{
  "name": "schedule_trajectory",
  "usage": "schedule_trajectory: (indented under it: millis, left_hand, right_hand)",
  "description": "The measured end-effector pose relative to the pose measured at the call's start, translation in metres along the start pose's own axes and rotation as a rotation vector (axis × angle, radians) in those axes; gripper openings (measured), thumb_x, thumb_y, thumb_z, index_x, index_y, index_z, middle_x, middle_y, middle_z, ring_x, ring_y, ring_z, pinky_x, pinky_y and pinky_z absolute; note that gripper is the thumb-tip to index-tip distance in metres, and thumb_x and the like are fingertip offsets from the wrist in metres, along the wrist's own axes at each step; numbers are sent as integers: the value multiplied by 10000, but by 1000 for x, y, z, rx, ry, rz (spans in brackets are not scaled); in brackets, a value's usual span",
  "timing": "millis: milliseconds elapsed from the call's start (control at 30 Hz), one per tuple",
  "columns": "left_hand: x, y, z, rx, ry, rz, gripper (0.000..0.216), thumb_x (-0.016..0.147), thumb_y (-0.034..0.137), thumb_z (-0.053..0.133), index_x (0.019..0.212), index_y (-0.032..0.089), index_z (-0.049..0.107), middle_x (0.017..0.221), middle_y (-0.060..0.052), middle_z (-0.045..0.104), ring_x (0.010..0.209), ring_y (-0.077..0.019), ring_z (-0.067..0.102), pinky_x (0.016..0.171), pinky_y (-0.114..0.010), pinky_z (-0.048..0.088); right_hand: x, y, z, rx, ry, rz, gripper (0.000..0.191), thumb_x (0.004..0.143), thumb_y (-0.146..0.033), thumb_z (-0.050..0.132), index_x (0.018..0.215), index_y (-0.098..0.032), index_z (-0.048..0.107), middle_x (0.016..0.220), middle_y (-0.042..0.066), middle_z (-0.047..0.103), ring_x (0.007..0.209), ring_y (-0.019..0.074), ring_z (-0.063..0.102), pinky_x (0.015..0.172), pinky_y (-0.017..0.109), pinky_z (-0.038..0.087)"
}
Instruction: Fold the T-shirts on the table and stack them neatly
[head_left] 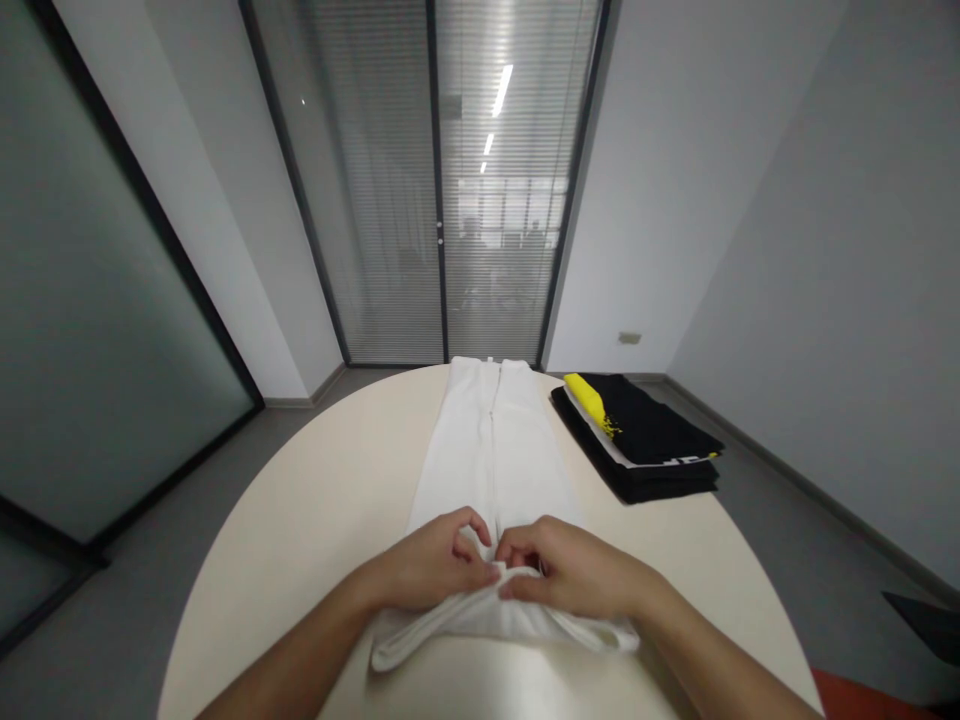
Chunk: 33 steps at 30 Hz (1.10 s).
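A white garment (491, 450) with a zip down its middle lies stretched lengthwise across the round table (315, 520), reaching the far edge. Both of my hands meet at its near end. My left hand (435, 562) pinches the fabric by the zip, fingers curled. My right hand (570, 570) does the same from the other side, its fingertips close to those of the left. The near hem bunches up under both hands.
A stack of folded clothes (645, 440), black with a white layer and a yellow patch, sits at the table's far right. Glass doors with blinds (442, 190) stand beyond the table. An orange seat corner (862, 700) shows at the lower right.
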<state>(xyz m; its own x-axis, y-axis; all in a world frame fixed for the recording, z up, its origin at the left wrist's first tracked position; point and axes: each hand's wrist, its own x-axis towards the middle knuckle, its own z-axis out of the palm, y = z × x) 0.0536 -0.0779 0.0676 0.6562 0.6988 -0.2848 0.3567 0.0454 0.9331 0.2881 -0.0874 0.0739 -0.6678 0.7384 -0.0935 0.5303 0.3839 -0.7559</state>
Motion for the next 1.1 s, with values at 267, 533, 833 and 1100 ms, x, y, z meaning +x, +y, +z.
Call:
schedule_trajectory:
  millis: [267,533,833,1100]
  left_hand:
    - [-15,-9,-54,-91,-157,176,948,672,758,720,1381,153,550,1253,-93,646,1167,-320,552,977,-346,423]
    - [8,-32,-44,-128,222,54,669,848,663,613,1173,83,684,1052,-131,754,992,-299,672,853,-348,505]
    - [14,-39,-44,-217,254,86,660,829,625,669,1187,72,682,1067,-133,756,982,-297,675,841,-338,511]
    - [15,-40,-42,-236,269,97,653,839,609,672,1190,58,677,1048,-140,757,952,-281,675,807,-317,507]
  right_hand:
    - [25,57,-15,401,360,109,570,727,-708,705,896,-167,645,649,-34,530,587,104,445,539,232,325]
    - [39,84,-21,598,320,202,665,633,-735,760,967,-163,700,829,34,699,810,212,652,781,353,512]
    - [-2,57,-43,911,55,221,829,890,-659,523,1545,-189,329,1458,169,535,1331,289,538,1111,459,412]
    - [-38,54,-73,580,-154,168,937,746,-410,818,1544,-236,359,1331,117,626,1202,283,612,1023,435,479]
